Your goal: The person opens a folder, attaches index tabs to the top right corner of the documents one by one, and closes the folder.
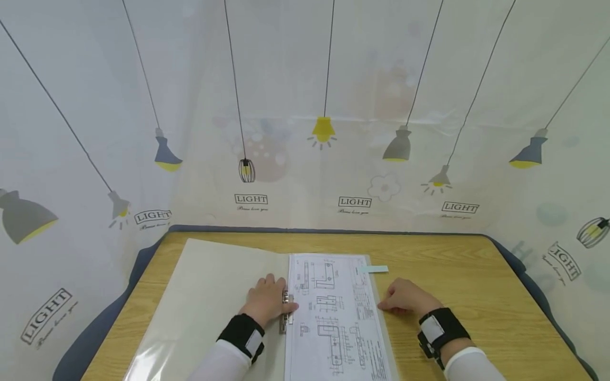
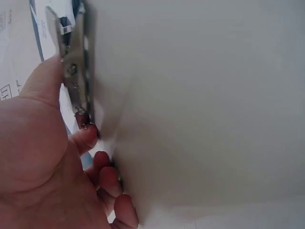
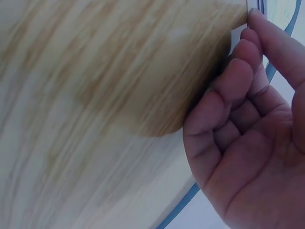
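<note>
A clear-covered folder (image 1: 209,296) lies spread on the table, its cover turned to the left. Printed sheets with technical drawings (image 1: 329,312) lie in its right half. At the spine is a metal clip (image 1: 283,325), held by my left hand (image 1: 266,301). In the left wrist view the thumb lies along the clip (image 2: 74,71) and the index fingertip is at its lower end. My right hand (image 1: 407,297) is at the folder's right edge, thumb and index fingertip pinching that edge, other fingers curled. The pinched layers are too small to tell apart.
A pale blue tab (image 1: 376,269) sticks out past the sheets at upper right. The wood-grain table (image 1: 476,296) has a dark blue border (image 1: 333,230). Behind and beside it hangs a curtain (image 1: 295,79) printed with lamps.
</note>
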{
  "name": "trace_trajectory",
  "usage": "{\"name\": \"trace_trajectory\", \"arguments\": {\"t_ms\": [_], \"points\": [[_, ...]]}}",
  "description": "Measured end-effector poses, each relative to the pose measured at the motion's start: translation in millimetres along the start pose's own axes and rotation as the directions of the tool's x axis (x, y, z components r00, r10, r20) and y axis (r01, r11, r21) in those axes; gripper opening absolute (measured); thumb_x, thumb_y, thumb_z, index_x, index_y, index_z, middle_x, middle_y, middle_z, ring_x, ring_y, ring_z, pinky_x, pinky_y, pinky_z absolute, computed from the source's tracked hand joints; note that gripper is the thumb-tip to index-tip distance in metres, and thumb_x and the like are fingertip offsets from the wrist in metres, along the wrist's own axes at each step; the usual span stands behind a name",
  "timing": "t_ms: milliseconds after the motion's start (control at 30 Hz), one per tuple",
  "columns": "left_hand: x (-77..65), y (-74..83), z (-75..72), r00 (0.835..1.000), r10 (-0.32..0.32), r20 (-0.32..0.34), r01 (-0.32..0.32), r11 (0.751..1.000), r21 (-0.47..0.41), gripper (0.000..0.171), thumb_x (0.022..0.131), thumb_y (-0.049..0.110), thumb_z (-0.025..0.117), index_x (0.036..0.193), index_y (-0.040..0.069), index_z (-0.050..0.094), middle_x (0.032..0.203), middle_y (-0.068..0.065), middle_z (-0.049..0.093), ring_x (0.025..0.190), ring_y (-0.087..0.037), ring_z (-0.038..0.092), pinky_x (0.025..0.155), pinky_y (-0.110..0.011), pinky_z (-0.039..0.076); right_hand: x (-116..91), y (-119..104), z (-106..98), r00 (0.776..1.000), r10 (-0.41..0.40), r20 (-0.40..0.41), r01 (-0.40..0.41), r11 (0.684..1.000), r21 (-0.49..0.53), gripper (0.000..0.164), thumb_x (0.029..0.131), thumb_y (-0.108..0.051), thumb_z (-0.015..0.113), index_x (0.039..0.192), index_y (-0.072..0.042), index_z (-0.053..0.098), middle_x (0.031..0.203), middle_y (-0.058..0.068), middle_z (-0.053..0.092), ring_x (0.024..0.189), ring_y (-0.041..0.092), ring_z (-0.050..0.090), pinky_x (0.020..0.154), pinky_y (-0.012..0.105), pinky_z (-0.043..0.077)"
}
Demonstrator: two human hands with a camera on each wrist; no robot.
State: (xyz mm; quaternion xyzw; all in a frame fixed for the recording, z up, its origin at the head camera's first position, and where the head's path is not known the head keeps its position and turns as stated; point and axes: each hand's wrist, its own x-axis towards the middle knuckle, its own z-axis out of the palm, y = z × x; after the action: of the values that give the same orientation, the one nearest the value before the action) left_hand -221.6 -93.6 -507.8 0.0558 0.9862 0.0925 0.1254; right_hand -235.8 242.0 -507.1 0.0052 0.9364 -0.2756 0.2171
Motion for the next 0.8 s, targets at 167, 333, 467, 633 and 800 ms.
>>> {"name": "trace_trajectory", "arguments": {"t_ms": [167,333,467,633,800], "points": [[-1.6,3.4,-2.2,1.0,-0.022,0.007,0.022,1.0,0.006,0.071,0.074,0.057,0.071,0.114,0.0,0.056,0.098,-0.012,0.049,0.088,-0.025,0.044,0.08,-0.042,0.047,2,2,0,1.0,-0.002,0.004,0.002,1.0,0.001,0.025,0.075,-0.025,0.078,0.064,-0.009,0.062,0.055,-0.001,0.051,0.051,0.013,0.046,0.049,0.023,0.034],[-5.8,7.0,-2.7,0.999,-0.016,-0.034,0.015,0.999,-0.03,0.073,0.074,0.052,0.074,0.115,-0.004,0.053,0.1,-0.014,0.051,0.088,-0.025,0.045,0.08,-0.039,0.046,4,4,0,1.0,-0.005,0.012,0.005,1.0,-0.006,0.024,0.076,-0.025,0.078,0.066,-0.01,0.063,0.057,-0.002,0.053,0.053,0.013,0.048,0.05,0.023,0.035],[-14.0,14.3,-4.4,0.998,0.019,-0.055,-0.021,0.999,-0.035,0.075,0.075,0.048,0.076,0.12,-0.007,0.05,0.102,-0.017,0.051,0.088,-0.027,0.048,0.082,-0.04,0.046,3,3,0,1.0,0.003,0.016,-0.003,1.0,-0.01,0.023,0.076,-0.025,0.078,0.066,-0.01,0.063,0.057,-0.001,0.053,0.053,0.013,0.048,0.05,0.024,0.035],[-34.4,36.3,-5.8,0.99,0.122,-0.068,-0.124,0.992,-0.016,0.092,0.075,0.053,0.073,0.138,-0.005,0.038,0.125,-0.02,0.048,0.104,-0.03,0.049,0.088,-0.043,0.047,1,2,-1,1.0,0.013,0.019,-0.013,1.0,-0.007,0.023,0.076,-0.024,0.078,0.066,-0.009,0.063,0.057,-0.001,0.053,0.053,0.014,0.048,0.05,0.024,0.035],[-69.7,62.0,-6.3,0.954,0.296,0.053,-0.297,0.955,0.009,0.101,0.07,0.06,0.072,0.146,0.006,0.031,0.149,-0.013,0.035,0.133,-0.034,0.037,0.1,-0.052,0.041,0,-1,-3,1.0,0.008,0.029,-0.007,1.0,-0.026,0.023,0.078,-0.025,0.077,0.067,-0.01,0.063,0.058,0.0,0.054,0.054,0.013,0.049,0.051,0.024,0.036]]}}
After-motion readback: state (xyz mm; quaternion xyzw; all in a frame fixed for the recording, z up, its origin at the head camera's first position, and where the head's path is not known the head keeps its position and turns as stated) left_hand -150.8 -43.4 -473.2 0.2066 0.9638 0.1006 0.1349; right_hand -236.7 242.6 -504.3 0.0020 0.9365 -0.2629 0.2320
